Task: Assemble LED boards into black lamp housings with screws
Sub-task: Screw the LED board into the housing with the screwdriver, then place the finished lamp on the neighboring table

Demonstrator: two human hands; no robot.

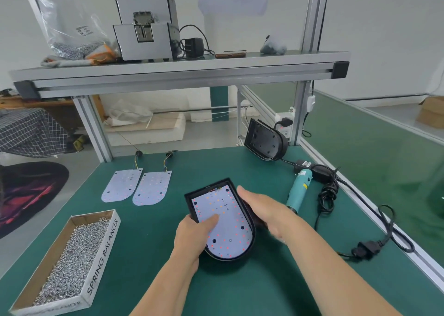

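One LED board (pixel 228 224) lies inside the black lamp housing (pixel 228 258) in the middle of the table (pixel 149 243). Several of its holes look dark, so I judge that most screws are not yet in. The left hand (pixel 192 236) grips the housing's left wall, with the thumb pressing on the board. The right hand (pixel 262 210) lies with straight fingers along the right wall and holds nothing. Two loose boards (pixel 121 185) and a second housing (pixel 266 142) at the back are not assembled. The box of screws (pixel 69 255) stands near on the left. The screwdriver (pixel 299 188) and its cable (pixel 328 193) crowd the right side, close to the table's edge.
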